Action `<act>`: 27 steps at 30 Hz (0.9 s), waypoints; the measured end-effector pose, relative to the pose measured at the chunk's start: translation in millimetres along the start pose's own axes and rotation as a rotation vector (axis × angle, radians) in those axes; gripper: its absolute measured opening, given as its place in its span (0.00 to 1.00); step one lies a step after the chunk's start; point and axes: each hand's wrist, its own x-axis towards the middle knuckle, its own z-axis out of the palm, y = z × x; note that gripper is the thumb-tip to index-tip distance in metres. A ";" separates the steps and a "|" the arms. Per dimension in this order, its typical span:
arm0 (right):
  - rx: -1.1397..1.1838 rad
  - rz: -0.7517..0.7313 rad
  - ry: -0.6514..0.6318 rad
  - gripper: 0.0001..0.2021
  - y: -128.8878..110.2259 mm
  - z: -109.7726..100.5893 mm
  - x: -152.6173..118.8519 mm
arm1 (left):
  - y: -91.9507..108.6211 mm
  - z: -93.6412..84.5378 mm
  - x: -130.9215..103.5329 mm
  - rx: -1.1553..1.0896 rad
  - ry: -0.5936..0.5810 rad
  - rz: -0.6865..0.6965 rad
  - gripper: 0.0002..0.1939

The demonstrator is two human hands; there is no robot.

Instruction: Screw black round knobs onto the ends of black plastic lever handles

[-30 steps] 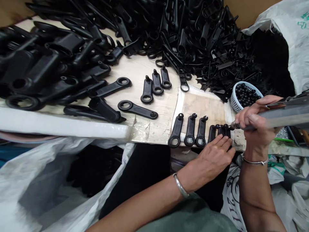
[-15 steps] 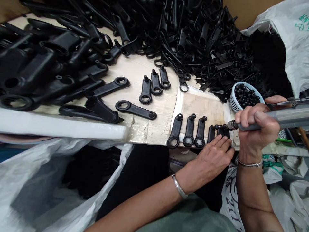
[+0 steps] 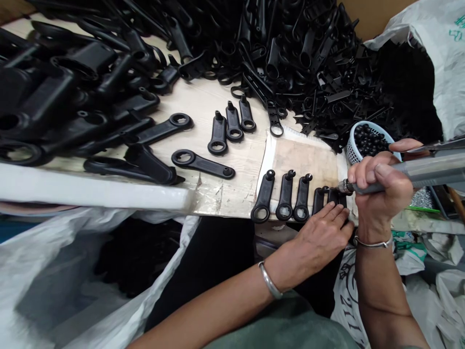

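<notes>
My right hand [image 3: 381, 191] is wrapped around a grey power screwdriver [image 3: 432, 170], held almost level and pointing left. Its bit reaches the knob ends of the black crank handles [image 3: 319, 198] at the right of a row by the table edge; the exact contact is too small to see. My left hand [image 3: 323, 230] lies flat over the lower ends of these handles, fingers stretched out and partly covering them. To the left, three more crank handles stand out in the row, the middle one [image 3: 285, 196] with a round knob at its upper end like the others.
A light blue basket [image 3: 350, 145] of black knobs sits behind my right hand. Black plastic parts [image 3: 308, 48] are heaped along the back and left. Loose handles [image 3: 218, 133] lie mid-table. A white foam strip [image 3: 90, 186] edges the left; an open white bag [image 3: 43, 281] hangs below.
My right hand and the screwdriver have shifted slightly left, bringing the bit to a handle further left. My left hand has stayed nearly in place on the handles.
</notes>
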 end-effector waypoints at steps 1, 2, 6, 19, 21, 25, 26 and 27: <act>-0.004 0.010 -0.004 0.13 0.2 1.0 0.3 | 0.0 -0.3 0.3 0.001 -0.003 0.001 0.14; -0.003 0.016 -0.010 0.14 0.3 2.1 0.4 | 0.1 -0.8 0.6 0.001 -0.007 0.003 0.14; 0.015 0.026 -0.032 0.13 0.0 6.9 -0.2 | 0.4 -2.4 1.2 -0.005 -0.008 0.004 0.13; 0.017 -0.011 -0.132 0.11 8.8 5.5 0.7 | 1.7 -3.3 2.3 -0.016 0.065 -0.027 0.11; 0.030 -0.015 -0.158 0.10 10.0 6.4 -0.8 | 1.3 -5.8 2.9 -0.038 0.043 -0.021 0.11; 0.023 0.024 -0.256 0.11 12.3 6.5 -2.3 | 1.0 -9.8 3.1 -0.070 0.007 -0.021 0.11; 0.008 0.043 -0.260 0.11 12.8 6.1 -2.5 | 1.0 -10.0 3.0 -0.069 0.009 -0.023 0.11; -0.009 0.063 -0.254 0.12 13.3 5.6 -2.7 | 1.0 -9.8 2.9 -0.065 0.014 -0.026 0.11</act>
